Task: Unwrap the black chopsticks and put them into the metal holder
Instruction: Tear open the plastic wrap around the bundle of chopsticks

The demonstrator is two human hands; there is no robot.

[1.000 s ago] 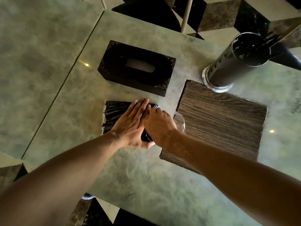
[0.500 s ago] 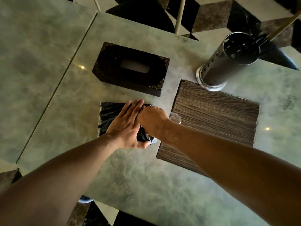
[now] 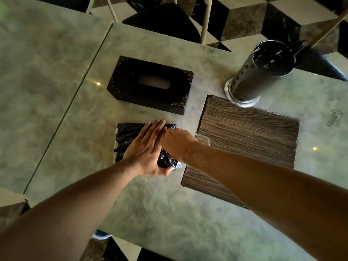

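Observation:
A pack of black chopsticks in clear plastic wrap point(image 3: 126, 136) lies on the marble table, just in front of the tissue box. My left hand point(image 3: 146, 151) presses flat on the pack, fingers straight, thumb hooked under its near right corner. My right hand point(image 3: 176, 143) is closed at the pack's right end, where crumpled plastic point(image 3: 170, 162) sticks out below it; what its fingers pinch is hidden. The perforated metal holder point(image 3: 258, 78) stands at the far right with several black chopsticks leaning out of its top.
A dark wooden tissue box point(image 3: 150, 85) sits behind the pack. A stack of brown wood-grain mats point(image 3: 248, 136) lies to the right, under my right forearm. The table's far edge meets chair legs and a chequered floor.
Both hands stay on the pack in the same grip. The view has shifted slightly, so everything sits a little lower and further left in frame.

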